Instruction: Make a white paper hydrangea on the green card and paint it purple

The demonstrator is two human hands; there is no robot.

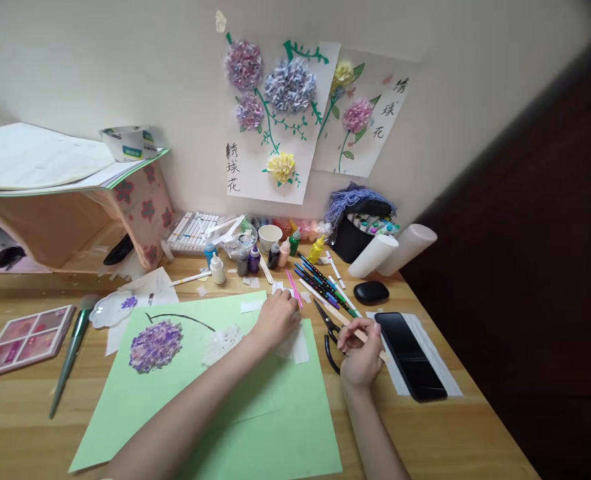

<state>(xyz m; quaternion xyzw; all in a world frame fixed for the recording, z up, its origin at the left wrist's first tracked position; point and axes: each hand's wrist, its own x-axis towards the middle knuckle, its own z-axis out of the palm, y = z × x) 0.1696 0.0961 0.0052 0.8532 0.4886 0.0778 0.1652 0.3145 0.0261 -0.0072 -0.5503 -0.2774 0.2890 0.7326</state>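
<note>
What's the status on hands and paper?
Left hand rests on white paper piece on light green paper sheet. Right hand pinches thin wooden stick. Black scissors lie between.

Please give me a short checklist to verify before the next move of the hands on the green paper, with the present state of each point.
1. Left hand rests on the green paper by small white paper pieces: ok.
2. Right hand grips a wooden stick: ok.
3. Scissors lie shut between the hands: ok.
4. Purple flower sits away from the left hand: ok.
5. Phone lies close to the right hand: not ok.
6. Glue on the stick: cannot tell.
</note>
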